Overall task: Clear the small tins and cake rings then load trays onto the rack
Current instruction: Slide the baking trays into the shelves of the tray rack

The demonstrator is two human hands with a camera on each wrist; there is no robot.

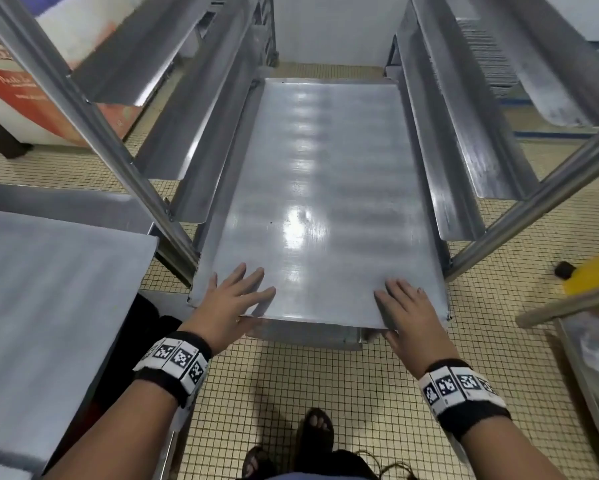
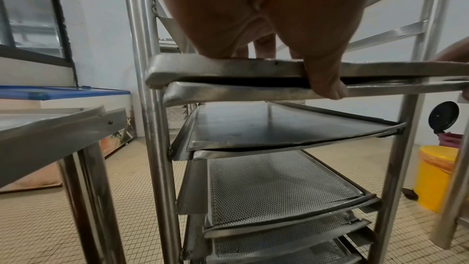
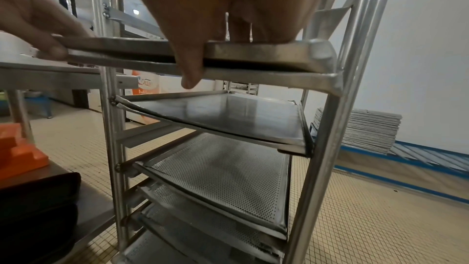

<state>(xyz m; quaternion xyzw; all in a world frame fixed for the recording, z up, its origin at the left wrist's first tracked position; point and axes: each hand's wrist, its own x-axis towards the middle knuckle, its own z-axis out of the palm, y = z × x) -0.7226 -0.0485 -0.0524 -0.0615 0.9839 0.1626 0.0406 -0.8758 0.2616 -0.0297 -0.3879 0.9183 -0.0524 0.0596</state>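
A flat steel tray (image 1: 319, 202) lies on the runners of the tall steel rack (image 1: 94, 126), and its near end sticks out toward me. My left hand (image 1: 235, 299) rests on the near left corner, fingers spread flat on top. The right hand (image 1: 409, 306) lies the same way on the near right corner. In the left wrist view the left thumb (image 2: 325, 79) hangs down across the tray's front edge (image 2: 228, 69). The right thumb (image 3: 190, 63) does likewise. A second tray (image 2: 228, 95) sits directly beneath this one. No small tins or cake rings are in view.
Lower rack levels hold a solid tray (image 2: 279, 127) and several perforated trays (image 2: 279, 188). A steel table (image 1: 49, 289) stands close on the left. A yellow bin (image 2: 436, 176) is at the right. A stack of trays (image 3: 360, 129) leans against the far wall. My feet (image 1: 315, 431) stand on tiled floor.
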